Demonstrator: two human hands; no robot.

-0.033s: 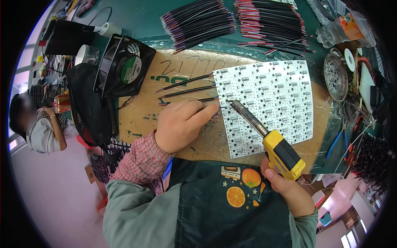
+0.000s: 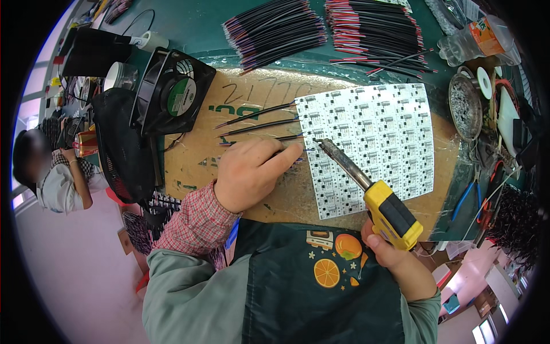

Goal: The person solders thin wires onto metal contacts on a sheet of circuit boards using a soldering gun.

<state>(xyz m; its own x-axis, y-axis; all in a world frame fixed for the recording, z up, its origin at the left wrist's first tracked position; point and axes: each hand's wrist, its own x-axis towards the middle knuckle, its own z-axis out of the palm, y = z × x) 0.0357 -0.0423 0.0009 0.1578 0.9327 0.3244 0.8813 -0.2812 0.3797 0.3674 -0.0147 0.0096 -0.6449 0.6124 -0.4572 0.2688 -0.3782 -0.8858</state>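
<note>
Nothing has shifted since the earlier frame: both hands and the iron sit as they did. From the head view, the right hand (image 2: pixel 395 261) is clamped around the yellow grip of a soldering iron (image 2: pixel 366 186), whose long axis runs from about four o'clock up to ten o'clock, the tip meeting the left edge of the white circuit-board panel (image 2: pixel 372 137). The left hand (image 2: pixel 252 172) lies just left of that edge, fingers closed on a thin wire (image 2: pixel 298 152) held at the tip. Three black wires (image 2: pixel 258 120) lie on the cardboard sheet (image 2: pixel 195 160) at twelve o'clock from that hand. A black fan (image 2: pixel 172 94) stands at ten o'clock, wire bundles (image 2: pixel 275 31) across the table (image 2: pixel 195 28) beyond.
</note>
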